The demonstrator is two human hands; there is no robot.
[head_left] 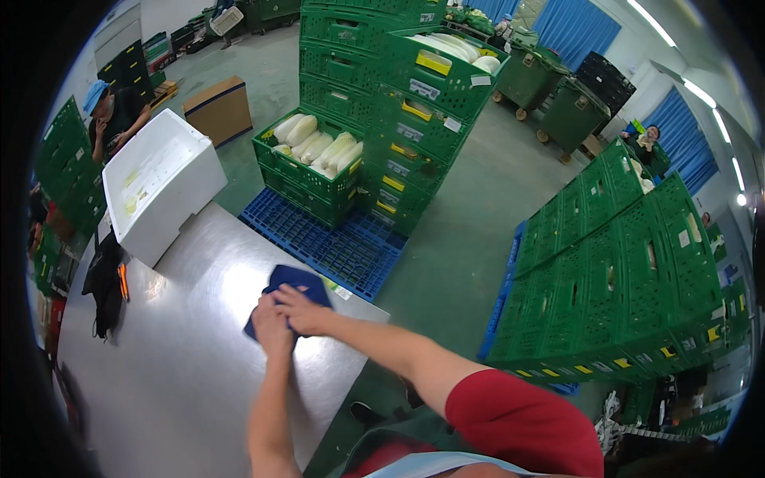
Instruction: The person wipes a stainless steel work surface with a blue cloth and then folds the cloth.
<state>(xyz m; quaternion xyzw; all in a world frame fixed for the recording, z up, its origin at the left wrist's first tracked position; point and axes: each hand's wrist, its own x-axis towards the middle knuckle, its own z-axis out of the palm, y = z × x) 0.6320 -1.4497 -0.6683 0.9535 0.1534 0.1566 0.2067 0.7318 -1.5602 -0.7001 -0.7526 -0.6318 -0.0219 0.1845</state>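
Observation:
A dark blue folded cloth [320, 291] lies near the right edge of the shiny metal table [191, 358]. My left hand [271, 325] is on its near left part, fingers bent and closed on the fabric. Close against it, my right hand [306, 312] rests on the cloth with its fingers stretched out and slightly apart. Between and under the fingers, part of the cloth is hidden. A small green-and-white packet or label [338, 288] shows at the table edge beside the cloth.
A white foam box [179, 215] stands tilted at the table's far left, near an orange-handled tool [123, 281] and a black cloth [102, 275]. Beyond the table, green crates [319, 191] of long white vegetables stand on a blue pallet [279, 231]. More stacked crates [590, 271] stand right.

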